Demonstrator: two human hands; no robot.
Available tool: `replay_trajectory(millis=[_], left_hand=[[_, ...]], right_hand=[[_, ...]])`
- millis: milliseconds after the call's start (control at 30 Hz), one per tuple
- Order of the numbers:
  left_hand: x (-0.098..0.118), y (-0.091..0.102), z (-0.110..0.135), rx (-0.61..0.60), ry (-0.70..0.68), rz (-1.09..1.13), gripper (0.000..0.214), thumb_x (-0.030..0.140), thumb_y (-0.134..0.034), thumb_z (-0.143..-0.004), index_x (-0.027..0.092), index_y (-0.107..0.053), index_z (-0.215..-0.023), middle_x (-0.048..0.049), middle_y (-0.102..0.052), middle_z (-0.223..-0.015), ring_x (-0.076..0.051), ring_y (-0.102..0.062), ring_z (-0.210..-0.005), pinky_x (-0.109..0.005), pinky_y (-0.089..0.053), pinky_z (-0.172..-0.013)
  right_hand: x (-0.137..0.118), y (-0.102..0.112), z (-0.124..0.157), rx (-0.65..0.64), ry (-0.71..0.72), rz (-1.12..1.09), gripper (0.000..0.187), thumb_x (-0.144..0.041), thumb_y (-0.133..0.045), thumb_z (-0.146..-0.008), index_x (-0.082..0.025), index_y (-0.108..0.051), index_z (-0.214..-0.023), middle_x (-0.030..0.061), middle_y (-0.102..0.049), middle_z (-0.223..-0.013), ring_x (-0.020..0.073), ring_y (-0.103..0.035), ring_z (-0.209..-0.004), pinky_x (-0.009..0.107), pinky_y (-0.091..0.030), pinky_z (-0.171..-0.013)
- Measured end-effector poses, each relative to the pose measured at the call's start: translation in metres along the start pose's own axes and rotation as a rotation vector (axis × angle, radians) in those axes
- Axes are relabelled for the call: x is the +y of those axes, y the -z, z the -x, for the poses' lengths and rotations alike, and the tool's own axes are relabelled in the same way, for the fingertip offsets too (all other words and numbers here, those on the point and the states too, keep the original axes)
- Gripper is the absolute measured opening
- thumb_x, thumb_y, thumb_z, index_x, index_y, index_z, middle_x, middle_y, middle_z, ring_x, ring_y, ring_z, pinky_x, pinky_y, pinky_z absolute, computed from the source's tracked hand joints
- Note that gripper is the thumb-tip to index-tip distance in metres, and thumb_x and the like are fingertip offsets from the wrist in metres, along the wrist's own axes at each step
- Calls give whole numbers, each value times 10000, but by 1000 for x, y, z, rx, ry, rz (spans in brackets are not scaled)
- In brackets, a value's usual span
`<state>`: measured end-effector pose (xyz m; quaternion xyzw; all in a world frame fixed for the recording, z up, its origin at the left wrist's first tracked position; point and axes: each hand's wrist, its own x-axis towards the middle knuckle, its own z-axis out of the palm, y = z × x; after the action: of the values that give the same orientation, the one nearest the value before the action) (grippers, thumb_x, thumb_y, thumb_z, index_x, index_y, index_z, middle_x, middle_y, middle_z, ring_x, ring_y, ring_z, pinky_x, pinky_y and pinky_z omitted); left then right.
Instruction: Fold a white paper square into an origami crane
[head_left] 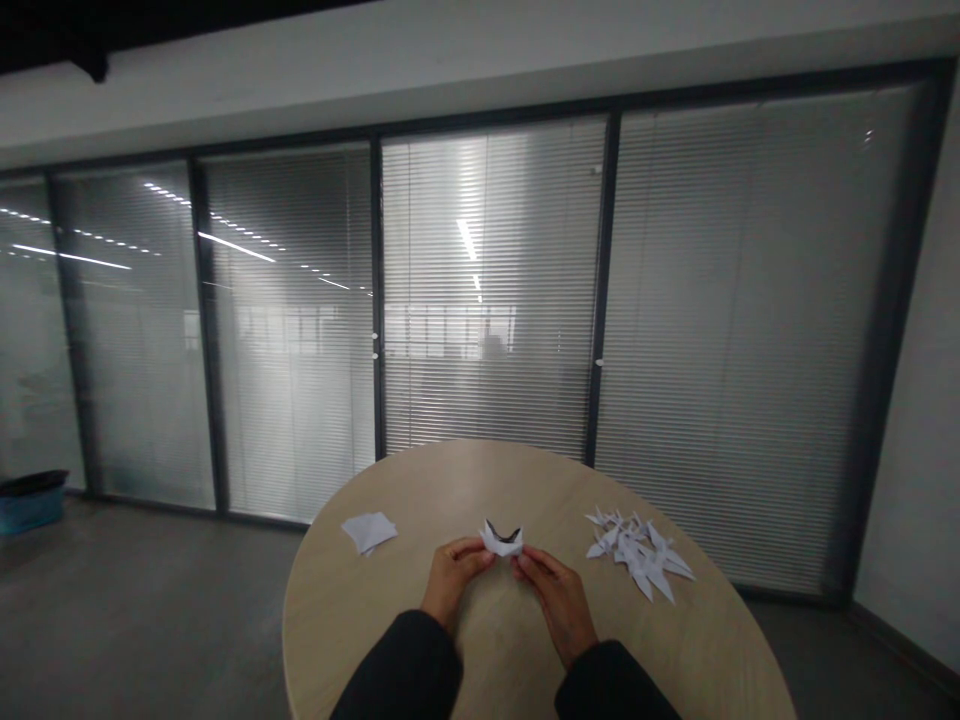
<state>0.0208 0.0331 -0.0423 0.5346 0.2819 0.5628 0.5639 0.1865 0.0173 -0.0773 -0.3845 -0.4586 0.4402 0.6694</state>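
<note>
Between my two hands is a partly folded piece of white paper (502,546), its upper edge curving open around a dark inside. My left hand (454,577) pinches its left end between thumb and fingers. At the right end, my right hand (553,595) grips the paper in the same way. Both hands are low over the round table, and the fingertips hide the paper's ends. Off to the right lies a pile of folded white paper cranes (637,550). On the left rests a small stack of flat white paper sheets (369,532).
The round wooden table (480,470) has its far edge near a glass partition with blinds (487,280). Dark frame posts divide the glass. A blue bin with a dark liner (31,508) stands on the grey floor at far left.
</note>
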Motion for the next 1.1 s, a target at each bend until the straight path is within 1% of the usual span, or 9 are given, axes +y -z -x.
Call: replay_trajectory(millis=[133, 300, 467, 600, 733, 833, 933, 1000, 1100], left_hand=[[-2, -1, -2, 62, 47, 26, 334, 341, -840, -454, 130, -743, -694, -77, -726, -696, -208, -644, -671, -317, -483, -710], [-6, -1, -4, 91, 67, 49, 352, 367, -855, -420, 125, -736, -647, -77, -715, -649, -199, -643, -641, -313, -495, -699], [-9, 1, -6, 85, 89, 67, 375, 376, -868, -386, 124, -733, -628, -83, -721, -665, -196, -650, -651, -308, -502, -706], [-13, 5, -9, 83, 115, 50, 403, 383, -876, -358, 110, -728, -616, -90, -714, -636, -182, -641, -609, -295, -500, -671], [-14, 8, -11, 62, 142, 63, 417, 380, -882, -334, 103, -717, -598, -98, -712, -629, -185, -643, -602, -305, -506, -674], [-12, 7, -9, 51, 150, 82, 418, 383, -881, -339, 106, -719, -606, -98, -714, -645, -189, -649, -621, -312, -510, -697], [-10, 5, -7, 61, 135, 97, 410, 405, -868, -379, 113, -729, -631, -88, -716, -664, -186, -651, -654, -305, -509, -722], [-10, 4, -6, 68, 131, 98, 404, 416, -859, -401, 118, -733, -642, -80, -716, -670, -183, -648, -665, -299, -507, -729], [-11, 4, -7, 73, 143, 71, 409, 425, -859, -389, 118, -728, -625, -75, -708, -647, -180, -640, -642, -299, -502, -715]], right_hand=[[-2, -2, 1, 16, -4, 35, 442, -462, -765, -614, -142, -727, -916, 89, -730, -842, 237, -659, -806, 348, -523, -785], [-3, -3, 2, 28, -5, 43, 427, -467, -759, -619, -143, -729, -896, 87, -730, -843, 234, -657, -805, 337, -521, -779], [-1, 0, 1, 31, -33, 65, 413, -459, -764, -620, -140, -727, -880, 65, -719, -762, 214, -652, -762, 316, -508, -756], [-1, 1, -1, 24, -45, 55, 436, -476, -777, -592, -137, -725, -862, 55, -712, -724, 203, -646, -710, 313, -508, -721], [-4, 0, -1, 23, -50, 36, 440, -485, -794, -559, -149, -724, -834, 55, -716, -734, 202, -644, -687, 314, -515, -685], [-5, 0, 0, 10, -57, 30, 419, -481, -790, -572, -155, -723, -827, 61, -714, -768, 216, -648, -742, 316, -526, -686], [-7, -1, 2, 9, -57, 21, 406, -481, -788, -576, -158, -724, -815, 64, -708, -801, 229, -646, -801, 321, -533, -709], [-9, -3, 3, 5, -58, 15, 409, -481, -791, -568, -158, -726, -810, 65, -706, -806, 233, -646, -815, 328, -536, -726], [-11, -4, 4, -3, -68, 29, 429, -494, -796, -547, -155, -729, -800, 69, -707, -800, 237, -647, -812, 338, -537, -738]])
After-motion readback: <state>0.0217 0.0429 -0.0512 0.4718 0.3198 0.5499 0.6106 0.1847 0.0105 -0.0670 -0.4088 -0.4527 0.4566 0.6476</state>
